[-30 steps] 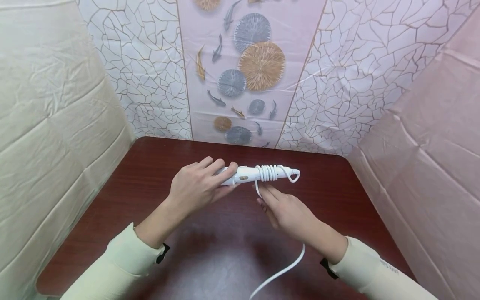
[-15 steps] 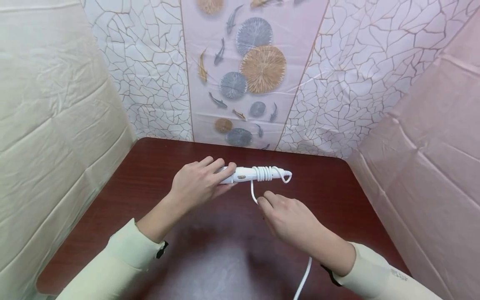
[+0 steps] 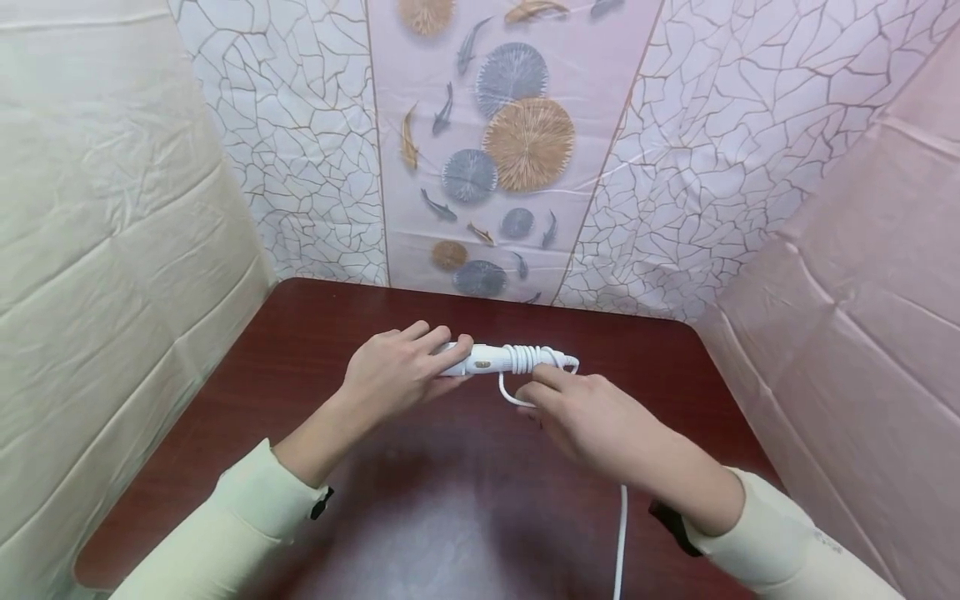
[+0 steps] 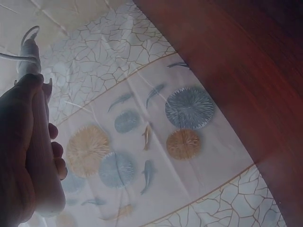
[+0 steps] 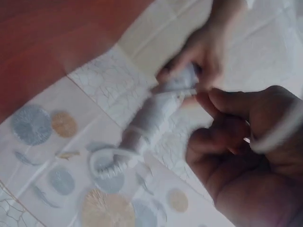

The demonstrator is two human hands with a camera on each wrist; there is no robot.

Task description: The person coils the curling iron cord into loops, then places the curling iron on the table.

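White styling iron [image 3: 492, 358], mid-frame in the head view, is gripped by the left hand [image 3: 397, 367] while the right hand [image 3: 588, 410] pinches its cord [image 3: 621, 542]. Left-wrist view: it's far left. Right-wrist view: it's blurred, near centre.

- A draped, booth-like nook; what sort of building holds it cannot be told
- Creased cream sheet [image 3: 112, 250] at left, pinkish sheet [image 3: 847, 292] at right
- Patterned backdrop [image 3: 480, 150], upper centre
- Dark red-brown bench [image 3: 660, 367] below

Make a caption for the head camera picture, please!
Left grip holds a white tool; right grip holds its partly wound cord.
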